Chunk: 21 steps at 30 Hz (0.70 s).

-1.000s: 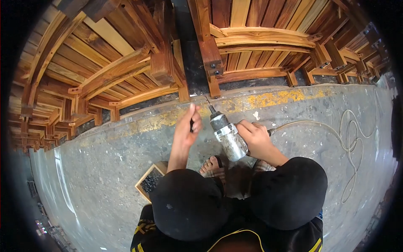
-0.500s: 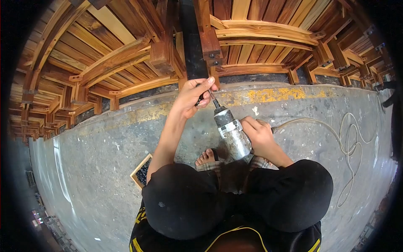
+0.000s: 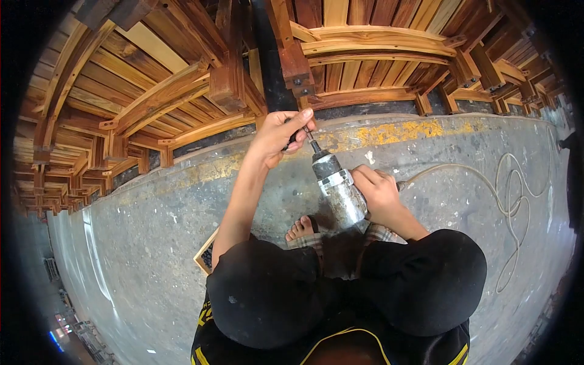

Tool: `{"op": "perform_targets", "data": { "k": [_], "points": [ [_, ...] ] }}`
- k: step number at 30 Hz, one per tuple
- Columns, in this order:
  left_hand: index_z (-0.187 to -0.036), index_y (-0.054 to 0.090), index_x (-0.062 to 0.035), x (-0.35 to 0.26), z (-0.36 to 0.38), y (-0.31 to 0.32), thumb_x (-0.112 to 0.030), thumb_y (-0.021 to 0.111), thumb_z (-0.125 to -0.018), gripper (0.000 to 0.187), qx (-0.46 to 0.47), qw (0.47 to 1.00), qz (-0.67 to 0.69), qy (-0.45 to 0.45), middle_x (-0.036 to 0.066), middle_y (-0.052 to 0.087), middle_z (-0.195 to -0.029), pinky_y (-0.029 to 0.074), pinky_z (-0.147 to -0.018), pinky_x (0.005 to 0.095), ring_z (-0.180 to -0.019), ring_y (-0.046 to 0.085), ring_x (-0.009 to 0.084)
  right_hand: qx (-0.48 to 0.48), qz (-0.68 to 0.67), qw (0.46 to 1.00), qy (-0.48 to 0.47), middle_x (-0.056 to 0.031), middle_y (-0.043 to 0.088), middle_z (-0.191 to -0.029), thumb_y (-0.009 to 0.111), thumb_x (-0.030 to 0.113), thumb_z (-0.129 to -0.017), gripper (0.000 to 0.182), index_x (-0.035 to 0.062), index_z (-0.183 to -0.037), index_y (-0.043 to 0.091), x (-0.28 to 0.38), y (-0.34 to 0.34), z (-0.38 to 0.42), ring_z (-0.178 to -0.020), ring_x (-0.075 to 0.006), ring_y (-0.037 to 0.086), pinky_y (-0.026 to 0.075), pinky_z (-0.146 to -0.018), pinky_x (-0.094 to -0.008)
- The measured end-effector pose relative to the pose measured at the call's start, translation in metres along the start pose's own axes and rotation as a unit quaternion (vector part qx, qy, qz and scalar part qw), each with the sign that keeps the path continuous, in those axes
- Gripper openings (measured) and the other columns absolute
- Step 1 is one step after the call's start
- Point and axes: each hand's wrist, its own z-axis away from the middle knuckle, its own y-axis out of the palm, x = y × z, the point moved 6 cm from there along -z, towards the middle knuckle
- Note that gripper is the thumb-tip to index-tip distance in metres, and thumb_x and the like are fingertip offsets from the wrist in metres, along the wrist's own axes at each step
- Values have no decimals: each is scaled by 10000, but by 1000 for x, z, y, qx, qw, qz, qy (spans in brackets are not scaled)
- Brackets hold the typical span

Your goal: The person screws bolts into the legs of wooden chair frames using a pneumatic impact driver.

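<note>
My right hand [image 3: 378, 193] grips the handle of a worn silver and black air impact driver [image 3: 339, 191], its nose pointing up and away from me. My left hand [image 3: 281, 137] is closed, thumb and fingers pinching around the tip of the driver's bit [image 3: 314, 145]. Small black bolts [image 3: 294, 137] show between those fingers, partly hidden. Just beyond the left hand stands the end of a wooden leg [image 3: 296, 76] with dark bolt heads in it.
Slatted wooden furniture [image 3: 377, 42] lines the far side, left and right. An air hose [image 3: 468, 173] loops over the grey floor [image 3: 152, 243] on the right. A wooden box [image 3: 204, 255] of small dark pieces sits left, partly behind my arm. My bare foot [image 3: 301, 228] is below the driver.
The view has shifted slightly, so the furniture sits a little left and more of the box is covered. Both hands keep their hold, with the driver's tip still at the left fingers.
</note>
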Motion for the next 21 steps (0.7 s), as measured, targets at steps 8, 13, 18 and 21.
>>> {"op": "perform_targets", "data": {
  "k": [8, 13, 18, 21],
  "points": [
    [-1102, 540, 8, -5, 11, 15, -302, 481, -973, 341, 66, 987, 140, 37, -48, 413, -572, 266, -361, 187, -413, 359, 35, -66, 27, 997, 2, -77, 551, -892, 640, 138, -661, 401, 61, -1048, 568, -1, -5, -2, -670, -299, 572, 457, -613, -384],
    [-1076, 551, -9, 38, 7, 1, -356, 511, -950, 371, -23, 973, 228, 19, -27, 443, -595, 257, -365, 202, -409, 355, 60, -90, 7, 996, -23, -85, 553, -889, 619, 118, -668, 374, 41, -1031, 571, -1, -9, -2, -660, -298, 565, 458, -601, -375],
    [-997, 539, 14, 98, -2, -15, -246, 431, -947, 286, -87, 935, 341, -48, 63, 511, -684, 302, -414, 236, -504, 436, 126, -99, -9, 995, -32, -96, 556, -879, 629, 124, -656, 368, 29, -1007, 573, -1, -7, -3, -663, -297, 567, 465, -595, -373],
    [-993, 524, 27, 104, -2, -14, -187, 387, -941, 259, -91, 933, 342, -70, 85, 516, -717, 331, -439, 246, -551, 447, 139, -95, -8, 995, -36, -101, 559, -876, 639, 126, -645, 371, 23, -996, 571, -1, -6, -1, -651, -295, 570, 466, -585, -372]
  ]
}}
